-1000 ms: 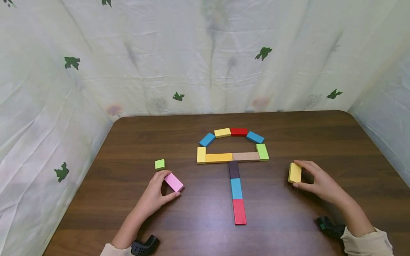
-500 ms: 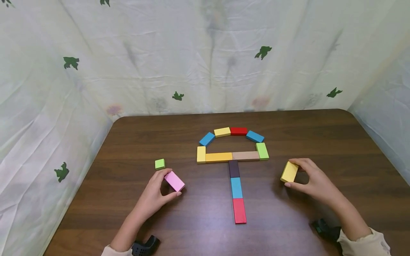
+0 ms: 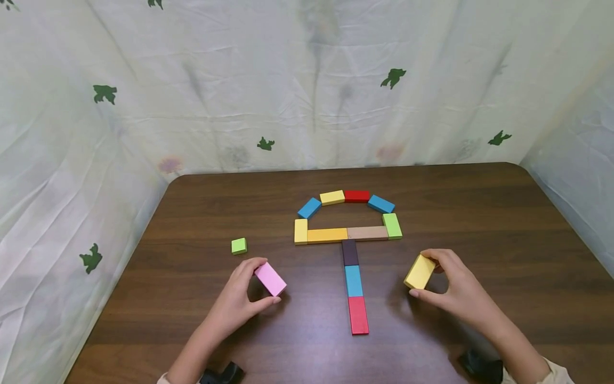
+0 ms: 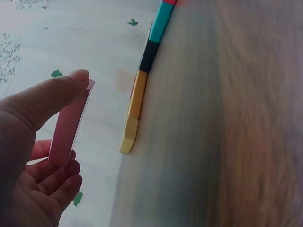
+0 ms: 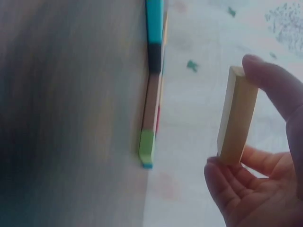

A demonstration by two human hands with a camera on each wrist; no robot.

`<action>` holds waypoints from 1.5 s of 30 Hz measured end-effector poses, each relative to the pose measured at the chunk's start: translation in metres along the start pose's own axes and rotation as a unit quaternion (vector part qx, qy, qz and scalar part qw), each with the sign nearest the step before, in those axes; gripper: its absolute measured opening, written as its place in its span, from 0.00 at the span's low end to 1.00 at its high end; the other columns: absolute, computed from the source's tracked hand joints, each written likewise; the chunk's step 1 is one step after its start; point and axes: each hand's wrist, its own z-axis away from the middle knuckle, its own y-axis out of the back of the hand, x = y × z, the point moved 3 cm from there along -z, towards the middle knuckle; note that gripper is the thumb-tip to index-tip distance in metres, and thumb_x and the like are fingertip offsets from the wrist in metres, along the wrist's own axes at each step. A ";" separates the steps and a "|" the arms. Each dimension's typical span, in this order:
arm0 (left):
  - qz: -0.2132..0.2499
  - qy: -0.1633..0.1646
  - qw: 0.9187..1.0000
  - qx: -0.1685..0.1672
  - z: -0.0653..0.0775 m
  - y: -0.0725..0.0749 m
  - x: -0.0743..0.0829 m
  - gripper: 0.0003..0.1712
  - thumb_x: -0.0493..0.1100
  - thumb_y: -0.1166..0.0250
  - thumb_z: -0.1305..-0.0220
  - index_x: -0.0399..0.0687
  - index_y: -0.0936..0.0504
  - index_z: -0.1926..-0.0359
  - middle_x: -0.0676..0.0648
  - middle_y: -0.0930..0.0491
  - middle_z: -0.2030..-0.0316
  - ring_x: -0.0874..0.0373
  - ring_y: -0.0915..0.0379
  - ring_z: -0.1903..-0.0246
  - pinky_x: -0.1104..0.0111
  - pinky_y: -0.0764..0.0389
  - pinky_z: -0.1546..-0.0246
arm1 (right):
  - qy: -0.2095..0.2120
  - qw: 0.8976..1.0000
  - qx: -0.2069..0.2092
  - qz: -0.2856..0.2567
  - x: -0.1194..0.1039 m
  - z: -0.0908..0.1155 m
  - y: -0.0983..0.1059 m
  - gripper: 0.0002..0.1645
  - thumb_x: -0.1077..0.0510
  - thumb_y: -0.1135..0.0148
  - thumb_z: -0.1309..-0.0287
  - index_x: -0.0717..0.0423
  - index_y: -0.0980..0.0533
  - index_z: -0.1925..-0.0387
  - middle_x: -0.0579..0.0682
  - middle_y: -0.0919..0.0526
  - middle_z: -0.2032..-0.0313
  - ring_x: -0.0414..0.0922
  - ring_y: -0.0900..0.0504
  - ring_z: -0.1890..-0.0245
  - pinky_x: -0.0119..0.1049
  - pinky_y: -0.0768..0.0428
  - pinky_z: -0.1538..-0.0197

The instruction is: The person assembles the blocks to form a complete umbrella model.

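Note:
My left hand pinches a pink block by its ends, thumb on one and fingers on the other. In the left wrist view the pink block is seen edge-on above the table. On the other side, my right hand holds a yellow block the same way, its shadow falling on the wood below. Between the hands runs a stem of a dark block, a light blue block and a red block. The stem meets a row made of an orange block and a tan block.
Above that row, an arch of several blocks includes a yellow block, a red block and a green block. A small green cube lies beyond the left hand. A patterned cloth hangs behind the brown table.
My right hand has lifted the yellow block and carried it left, turning it to a slant. My left hand has moved the pink block slightly right and nearer, up off the table.

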 end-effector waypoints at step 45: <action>0.036 -0.058 0.984 -0.163 0.023 -0.051 0.046 0.42 0.61 0.30 0.60 0.45 0.33 0.47 0.56 0.32 0.51 0.60 0.38 0.50 0.64 0.34 0.49 | -0.036 0.980 -0.174 -0.090 -0.067 0.047 -0.071 0.36 0.38 0.27 0.71 0.45 0.33 0.59 0.34 0.35 0.64 0.32 0.34 0.65 0.26 0.30 0.63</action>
